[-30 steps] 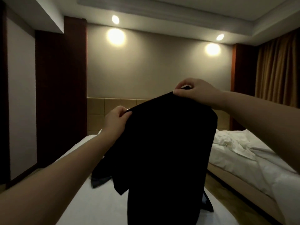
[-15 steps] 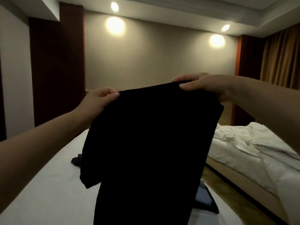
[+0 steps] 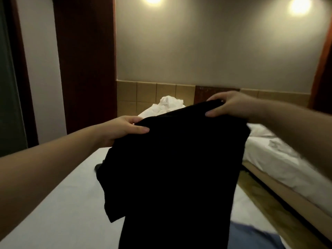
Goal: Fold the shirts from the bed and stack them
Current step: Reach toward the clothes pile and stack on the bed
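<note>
While hung above bed [image 3: 53, 203], black shirt [image 3: 170, 168] top edge pinched btwn L hand [image 3: 124, 130], R hand [image 3: 231, 106].

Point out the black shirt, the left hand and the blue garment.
black shirt [image 3: 172, 168]: head view, middle of hanging cloth.
left hand [image 3: 124, 131]: head view, back of hand.
blue garment [image 3: 251, 238]: head view, visible part on bed.

Both forearms are bare to the frame edge, with no sleeve, and the left hand [image 3: 124, 129] and right hand [image 3: 233, 106] are ungloved.
</note>
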